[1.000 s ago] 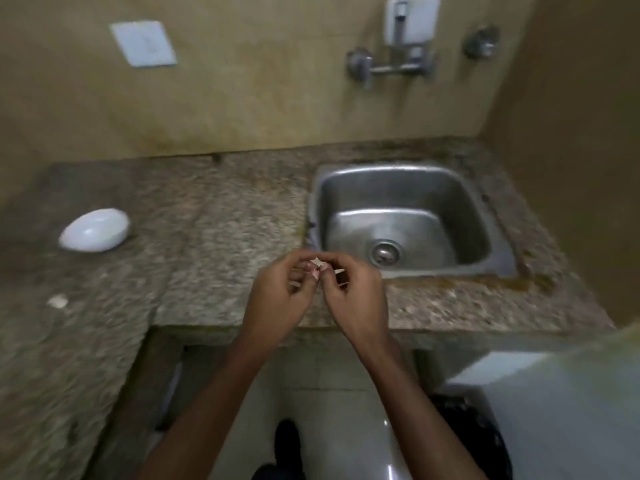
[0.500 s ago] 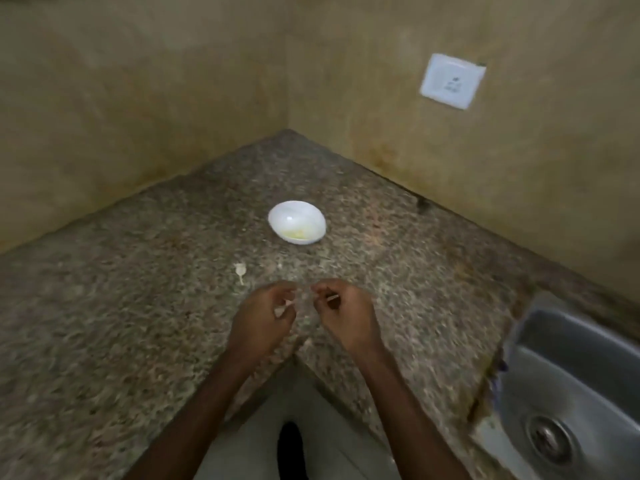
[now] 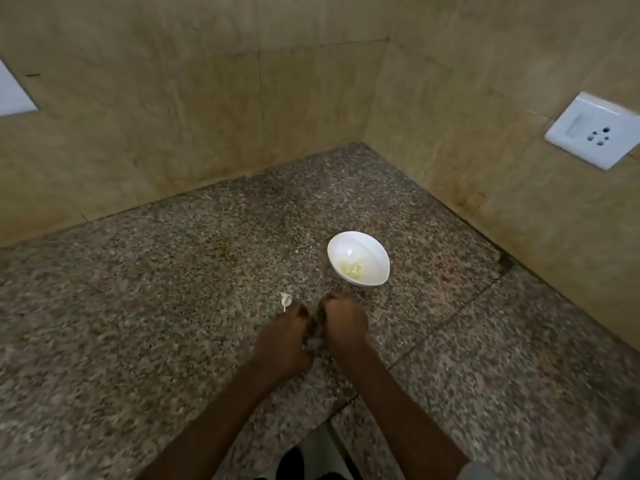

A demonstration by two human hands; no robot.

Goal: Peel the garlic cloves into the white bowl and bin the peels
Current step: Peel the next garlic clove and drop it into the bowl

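The white bowl [image 3: 372,251] stands on the granite counter [image 3: 156,306] and holds pale yellow peeled garlic cloves [image 3: 351,268]. Just in front of it my left hand [image 3: 282,344] and my right hand [image 3: 344,327] are pressed together with their backs toward me and their fingers curled inward. They grip a garlic clove between them, which the knuckles mostly hide; only a pale blur shows in the gap. A small white garlic piece with a stem [image 3: 285,300] lies on the counter, just left of my left hand's fingers.
The counter runs into a corner of beige tiled walls. A white wall socket [image 3: 594,131] sits on the right wall and a white plate [image 3: 14,91] on the left wall. The counter's inner edge [image 3: 346,401] drops to the floor between my forearms.
My view swung left from the sink to the counter corner. My hands moved toward the bowl and closed together; the clove and peel seen between the fingertips earlier are now hidden.
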